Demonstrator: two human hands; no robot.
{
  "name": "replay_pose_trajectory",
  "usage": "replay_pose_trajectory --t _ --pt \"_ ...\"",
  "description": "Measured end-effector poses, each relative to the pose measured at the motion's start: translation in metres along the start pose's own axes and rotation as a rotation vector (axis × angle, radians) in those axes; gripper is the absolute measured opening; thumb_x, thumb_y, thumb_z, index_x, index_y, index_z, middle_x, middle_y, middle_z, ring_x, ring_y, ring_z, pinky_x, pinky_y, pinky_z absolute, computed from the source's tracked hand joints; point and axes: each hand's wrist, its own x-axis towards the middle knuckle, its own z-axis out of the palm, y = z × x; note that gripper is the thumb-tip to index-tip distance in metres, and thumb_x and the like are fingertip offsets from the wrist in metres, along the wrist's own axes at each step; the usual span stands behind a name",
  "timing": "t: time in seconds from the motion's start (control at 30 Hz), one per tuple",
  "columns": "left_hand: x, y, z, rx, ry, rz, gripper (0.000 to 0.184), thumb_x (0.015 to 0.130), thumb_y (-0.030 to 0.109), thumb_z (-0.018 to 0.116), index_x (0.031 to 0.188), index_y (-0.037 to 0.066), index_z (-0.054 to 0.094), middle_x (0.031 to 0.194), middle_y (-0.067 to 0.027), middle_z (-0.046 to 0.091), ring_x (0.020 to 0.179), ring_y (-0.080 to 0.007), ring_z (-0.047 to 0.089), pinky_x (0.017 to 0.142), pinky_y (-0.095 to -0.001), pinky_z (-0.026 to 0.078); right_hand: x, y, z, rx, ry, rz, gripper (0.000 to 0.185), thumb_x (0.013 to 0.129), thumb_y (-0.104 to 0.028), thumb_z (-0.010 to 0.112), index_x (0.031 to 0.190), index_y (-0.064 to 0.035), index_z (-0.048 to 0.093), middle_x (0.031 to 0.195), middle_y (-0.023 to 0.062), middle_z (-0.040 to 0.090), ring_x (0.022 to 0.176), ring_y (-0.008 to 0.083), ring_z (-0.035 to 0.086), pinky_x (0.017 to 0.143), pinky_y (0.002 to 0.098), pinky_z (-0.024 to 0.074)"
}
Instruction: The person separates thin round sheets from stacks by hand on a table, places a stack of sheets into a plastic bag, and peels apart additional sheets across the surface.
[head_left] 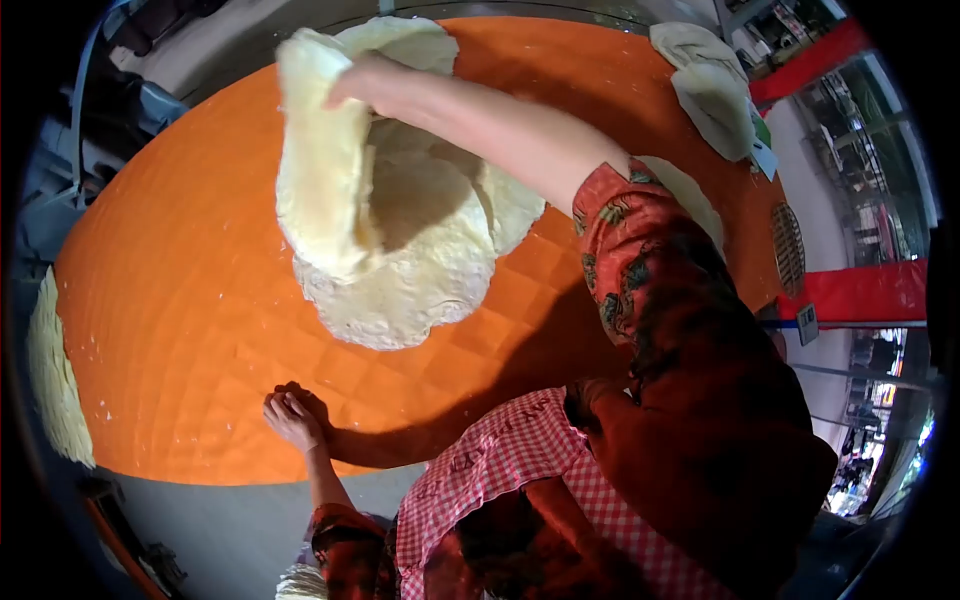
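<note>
1. Flatbread sheet (322,190): located at 10 o'clock on our view, 12 being the top. Its far end is raised; its near end lies over the flatbread stack (400,305) at 11 o'clock.
2. Right hand (372,82), 11 o'clock: we keep thumb and fingers clamped on the sheet near its far end, probably because an edge grip controls limp material without tearing it.
3. Left hand (292,420), 8 o'clock: we rest it on the near side, apart from the stack, presumably for support. We cannot tell whether its fingers close on anything.
4. Stack: broad, thin, irregular rounds overlap. Surfaces are cream and faintly wrinkled; edges are wavy.
5. Orange covering (190,330): smooth, with faint creases and pale flecks; likely protects the tabletop.
6. Perimeter: we find folded pale sheets (712,105) at 2 o'clock, a woven disc (788,250) at 3 and a layered, ragged-edged pile (60,385) near 9, presumably placed there to free the middle.
</note>
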Motion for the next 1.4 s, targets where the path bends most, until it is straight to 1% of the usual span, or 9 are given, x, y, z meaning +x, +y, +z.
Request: replay_pose_trajectory --t 0.13,0.3,0.4,0.47,0.73,0.83,1.0,1.2,1.4 --pt "-0.001 -0.002 -0.001 0.005 0.012 0.009 0.017 0.092 0.019 0.053 0.096 0.003 0.054 0.106 -0.0149 0.053 0.099 -0.0352 0.05 0.083 -0.0443 0.041 -0.054 -0.064 -0.03 0.378 -0.095 0.139 0.042 0.066 -0.005 0.075 0.104 0.0083 0.061 0.1 0.0172 0.065 0.093 0.029 0.063 0.083 0.0393 0.0521" --pt "-0.001 0.003 -0.006 0.003 -0.004 -0.01 0.018 0.091 0.02 0.055 0.095 0.002 0.054 0.106 -0.0159 0.053 0.099 -0.0356 0.05 0.083 -0.0451 0.042 -0.131 0.091 -0.083 0.416 -0.089 0.305 0.032 0.062 -0.004 0.074 0.093 0.0002 0.067 0.087 0.0104 0.067 0.079 0.0228 0.064 0.07 0.0336 0.0533" --pt "-0.002 -0.006 0.001 0.009 0.046 0.034 0.018 0.091 0.021 0.055 0.093 0.003 0.054 0.104 -0.0164 0.053 0.098 -0.0355 0.05 0.083 -0.0446 0.042 -0.152 0.151 -0.063 -0.673 0.158 0.571 0.039 0.063 -0.014 0.074 0.096 0.0032 0.066 0.098 0.0199 0.067 0.09 0.0289 0.067 0.077 0.0364 0.0539" --pt "-0.002 -0.006 0.002 -0.012 0.072 0.069 0.019 0.09 0.021 0.056 0.093 0.002 0.054 0.102 -0.0168 0.052 0.096 -0.036 0.05 0.081 -0.0452 0.043 -0.161 0.176 -0.069 -0.748 0.228 0.515 0.049 0.064 -0.021 0.076 0.105 0.0029 0.064 0.105 0.0211 0.065 0.098 0.0314 0.064 0.082 0.0364 0.0527" --pt "-0.003 0.001 -0.002 0.001 0.026 0.01 0.023 0.09 0.024 0.058 0.092 0.002 0.054 0.099 -0.0175 0.051 0.094 -0.0366 0.05 0.078 -0.0458 0.043 -0.121 0.196 -0.077 -0.176 0.033 0.359 0.046 0.063 -0.004 0.075 0.105 0.0085 0.06 0.101 0.0198 0.065 0.097 0.0291 0.063 0.084 0.0332 0.0494" --pt "-0.004 -0.007 0.002 0.019 0.015 -0.003 0.024 0.09 0.025 0.058 0.093 0.001 0.054 0.102 -0.0177 0.051 0.096 -0.0364 0.05 0.079 -0.0451 0.043 -0.129 0.063 -0.069 -0.1 0.04 0.213 0.045 0.061 0.004 0.07 0.105 0.0087 0.06 0.099 0.0181 0.066 0.096 0.0291 0.063 0.086 0.0343 0.0497" --pt "-0.002 -0.001 -0.001 0.012 -0.011 -0.043 0.02 0.089 0.021 0.058 0.094 0.002 0.055 0.108 -0.0164 0.052 0.101 -0.0368 0.049 0.083 -0.0461 0.042 -0.099 0.048 -0.168 0.059 0.025 0.22 0.045 0.061 0.002 0.071 0.105 0.0076 0.062 0.1 0.0188 0.066 0.089 0.0284 0.066 0.084 0.0381 0.0518" --pt "-0.003 -0.002 0.003 0.027 -0.024 -0.054 0.022 0.089 0.023 0.059 0.096 0.002 0.054 0.111 -0.0169 0.051 0.103 -0.0371 0.048 0.085 -0.0461 0.042 -0.083 0.239 -0.254 -0.597 0.279 0.586 0.049 0.06 -0.01 0.079 0.106 0.0029 0.066 0.105 0.0143 0.067 0.093 0.0233 0.065 0.081 0.0344 0.0499" --pt "0.0 0.004 -0.001 0.091 -0.094 -0.117 0.028 0.09 0.028 0.057 0.101 0.002 0.053 0.115 -0.0159 0.05 0.106 -0.0366 0.047 0.087 -0.045 0.042 -0.107 0.211 -0.244 -0.014 0.281 0.694 0.057 0.068 -0.012 0.077 0.119 0.0026 0.055 0.114 0.0157 0.062 0.105 0.0269 0.061 0.087 0.0409 0.0496"
